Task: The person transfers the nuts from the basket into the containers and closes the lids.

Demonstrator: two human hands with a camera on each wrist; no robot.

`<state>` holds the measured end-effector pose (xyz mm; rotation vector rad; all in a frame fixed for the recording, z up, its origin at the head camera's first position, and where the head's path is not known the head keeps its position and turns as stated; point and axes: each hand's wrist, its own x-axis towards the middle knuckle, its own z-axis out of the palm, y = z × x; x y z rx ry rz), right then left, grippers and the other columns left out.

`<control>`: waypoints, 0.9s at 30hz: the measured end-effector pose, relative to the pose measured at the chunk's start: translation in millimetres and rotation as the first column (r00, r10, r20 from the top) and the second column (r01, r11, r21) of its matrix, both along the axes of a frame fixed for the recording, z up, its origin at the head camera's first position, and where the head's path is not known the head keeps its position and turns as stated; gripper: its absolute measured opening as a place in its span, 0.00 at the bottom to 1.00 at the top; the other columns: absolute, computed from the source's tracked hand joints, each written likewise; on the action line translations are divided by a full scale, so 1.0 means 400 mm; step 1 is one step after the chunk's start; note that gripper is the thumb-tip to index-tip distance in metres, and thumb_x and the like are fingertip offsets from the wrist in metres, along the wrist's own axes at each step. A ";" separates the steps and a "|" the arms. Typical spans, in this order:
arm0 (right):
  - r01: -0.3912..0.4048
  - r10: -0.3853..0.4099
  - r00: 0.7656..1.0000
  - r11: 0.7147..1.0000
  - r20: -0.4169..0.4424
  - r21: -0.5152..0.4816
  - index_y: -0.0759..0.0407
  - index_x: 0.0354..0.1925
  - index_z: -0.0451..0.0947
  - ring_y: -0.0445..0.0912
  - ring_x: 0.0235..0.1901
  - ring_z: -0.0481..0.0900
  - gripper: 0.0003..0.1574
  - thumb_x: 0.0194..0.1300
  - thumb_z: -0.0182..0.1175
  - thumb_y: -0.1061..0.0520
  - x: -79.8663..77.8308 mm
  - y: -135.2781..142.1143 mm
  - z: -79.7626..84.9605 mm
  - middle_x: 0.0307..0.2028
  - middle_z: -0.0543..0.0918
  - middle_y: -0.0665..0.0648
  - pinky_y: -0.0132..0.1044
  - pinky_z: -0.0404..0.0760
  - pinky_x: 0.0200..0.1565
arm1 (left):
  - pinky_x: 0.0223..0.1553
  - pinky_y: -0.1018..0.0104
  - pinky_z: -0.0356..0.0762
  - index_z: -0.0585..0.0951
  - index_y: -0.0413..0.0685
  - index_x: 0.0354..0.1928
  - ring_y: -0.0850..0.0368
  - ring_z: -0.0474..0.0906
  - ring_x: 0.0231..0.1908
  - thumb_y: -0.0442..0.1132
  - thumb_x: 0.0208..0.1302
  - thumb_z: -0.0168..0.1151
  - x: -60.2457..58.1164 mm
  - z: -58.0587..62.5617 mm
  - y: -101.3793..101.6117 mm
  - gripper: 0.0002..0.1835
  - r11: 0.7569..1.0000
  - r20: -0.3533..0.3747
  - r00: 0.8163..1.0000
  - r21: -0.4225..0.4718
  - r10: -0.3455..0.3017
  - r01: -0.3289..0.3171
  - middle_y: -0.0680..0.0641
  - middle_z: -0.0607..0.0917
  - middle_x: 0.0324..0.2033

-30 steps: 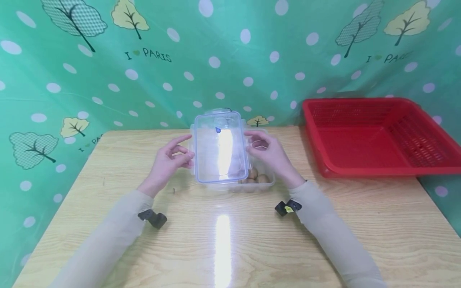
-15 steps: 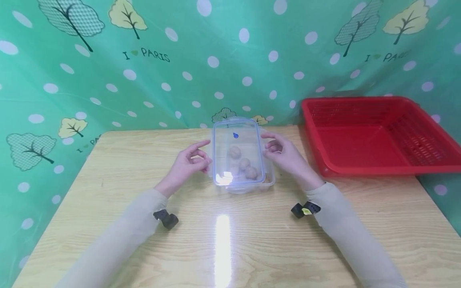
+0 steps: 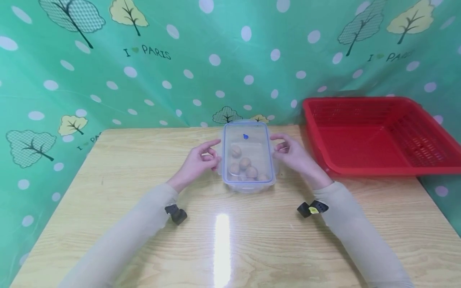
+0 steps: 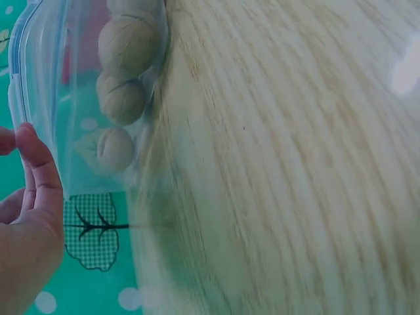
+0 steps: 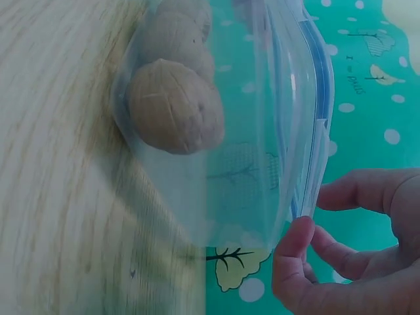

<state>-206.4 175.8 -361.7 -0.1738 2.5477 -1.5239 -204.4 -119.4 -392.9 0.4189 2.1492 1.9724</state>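
A clear plastic food container (image 5: 243,164) stands on the wooden table, with several walnuts (image 3: 245,163) at the bottom of it. Over its top lies a see-through lid (image 3: 248,138) with a blue seal and a small blue knob. My left hand (image 3: 204,157) pinches the lid's left side flap between thumb and fingers. On the opposite side my right hand (image 3: 292,154) pinches the right flap; the right wrist view shows thumb and fingertips at the lid's edge. Through the container wall, the left wrist view shows walnuts (image 4: 128,44) in a row.
A large red plastic basket (image 3: 324,160) stands at the right of the table (image 3: 144,248). Behind the table hangs a green curtain (image 3: 201,40) printed with trees and dots.
Both hands have carried the lid rightward and lowered it from beside and above the container onto its top, lining it up with the rim. The container and basket have stayed put.
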 end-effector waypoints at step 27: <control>0.002 0.000 0.999 0.999 0.042 -0.050 0.63 0.68 0.63 0.55 0.46 0.72 0.34 0.63 0.53 0.69 0.007 0.019 -0.031 0.49 0.71 0.68 0.34 0.75 0.42 | 0.26 0.66 0.79 0.65 0.36 0.69 0.56 0.78 0.23 0.25 0.64 0.58 0.001 -0.032 0.016 0.31 0.999 0.032 1.000 -0.035 0.000 0.002 0.44 0.76 0.34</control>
